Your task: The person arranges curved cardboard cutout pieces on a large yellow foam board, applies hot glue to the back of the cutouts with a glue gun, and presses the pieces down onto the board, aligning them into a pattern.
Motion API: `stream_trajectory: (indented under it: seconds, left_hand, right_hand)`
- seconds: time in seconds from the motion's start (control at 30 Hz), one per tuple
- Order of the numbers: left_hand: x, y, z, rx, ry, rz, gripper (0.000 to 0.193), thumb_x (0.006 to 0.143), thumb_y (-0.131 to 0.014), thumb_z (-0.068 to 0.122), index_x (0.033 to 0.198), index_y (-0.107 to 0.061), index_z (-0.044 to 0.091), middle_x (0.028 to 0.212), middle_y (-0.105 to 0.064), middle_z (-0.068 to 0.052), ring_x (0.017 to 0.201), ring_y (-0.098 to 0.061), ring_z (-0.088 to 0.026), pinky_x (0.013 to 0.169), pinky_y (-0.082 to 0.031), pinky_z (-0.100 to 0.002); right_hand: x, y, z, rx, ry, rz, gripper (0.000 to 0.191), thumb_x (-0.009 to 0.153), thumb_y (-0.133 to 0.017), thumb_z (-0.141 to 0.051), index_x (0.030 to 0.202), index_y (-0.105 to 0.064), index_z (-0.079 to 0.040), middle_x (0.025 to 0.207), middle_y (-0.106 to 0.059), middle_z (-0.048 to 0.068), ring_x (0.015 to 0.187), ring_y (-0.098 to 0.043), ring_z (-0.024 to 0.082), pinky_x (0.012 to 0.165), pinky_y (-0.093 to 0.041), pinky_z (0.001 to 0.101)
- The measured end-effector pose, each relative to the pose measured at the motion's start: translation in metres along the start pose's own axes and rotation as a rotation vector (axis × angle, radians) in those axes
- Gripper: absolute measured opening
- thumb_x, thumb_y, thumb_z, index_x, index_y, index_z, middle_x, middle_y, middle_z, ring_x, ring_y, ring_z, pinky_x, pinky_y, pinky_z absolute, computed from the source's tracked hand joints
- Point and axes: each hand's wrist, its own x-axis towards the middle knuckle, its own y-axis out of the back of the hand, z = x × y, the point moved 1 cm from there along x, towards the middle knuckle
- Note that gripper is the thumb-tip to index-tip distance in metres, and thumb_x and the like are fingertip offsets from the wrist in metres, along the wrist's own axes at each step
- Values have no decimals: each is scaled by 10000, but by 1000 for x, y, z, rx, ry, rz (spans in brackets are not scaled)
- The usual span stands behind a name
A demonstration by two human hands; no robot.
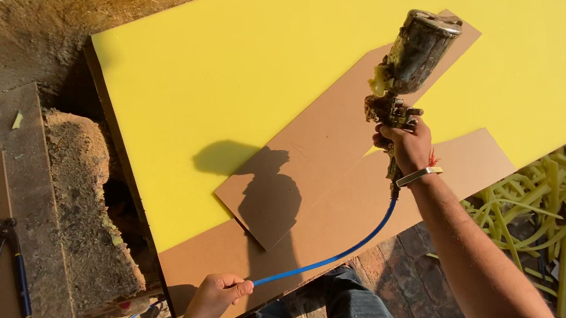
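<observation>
Spray gun (408,69), grimy and metal-cupped, is held upright in the closed right hand (404,147) above brown cardboard pieces (346,194) laid on a yellow foam sheet (212,66). Its blue hose (339,253) is pinched in the curled left hand (215,297) near the sheet's front edge. Pincers (4,268) are seen on boards at far left, foam strips (558,203) at right.

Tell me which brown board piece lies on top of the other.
The narrower slanted board, running up under the spray gun, overlaps the wider board along the foam sheet's near edge.
</observation>
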Motion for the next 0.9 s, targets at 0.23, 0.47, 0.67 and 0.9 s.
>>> stream_trajectory:
  seconds: [0.23, 0.47, 0.67, 0.9]
  left_hand:
    - [43, -57, 133, 247, 0, 516, 295, 780, -815, 447, 858, -838, 164, 687, -763, 59, 599, -687, -101, 560, -485, -284]
    - [47, -108, 188, 338, 75, 459, 313, 775, -809, 494, 871, -850, 199, 670, -760, 46, 601, -662, -118, 559, -463, -291]
    - [62, -140, 216, 336, 77, 486, 301, 770, -808, 513, 861, -843, 228, 642, -737, 60, 579, -646, -100, 539, -470, -289]
    - [102, -169, 217, 273, -197, 402, 269, 801, -793, 425, 914, -812, 181, 727, -760, 57, 651, -722, -114, 598, -560, -309]
  right_hand:
    - [48, 70, 25, -87, -35, -123, 180, 947, -732, -55, 1046, -661, 77, 807, -679, 95, 625, -670, 166, 549, -578, 313]
    - [104, 115, -23, -161, 100, 4, 285, 927, -718, -58, 1201, -650, -17, 824, -672, 66, 622, -657, 127, 547, -563, 280]
    - [146, 148, -40, -130, 115, 71, 250, 933, -726, -71, 1161, -661, 7, 828, -683, 68, 622, -665, 131, 542, -574, 277]
    - [191, 197, -49, -193, 126, 225, 208, 935, -743, -105, 1068, -649, 24, 827, -694, 80, 613, -669, 139, 535, -571, 284]
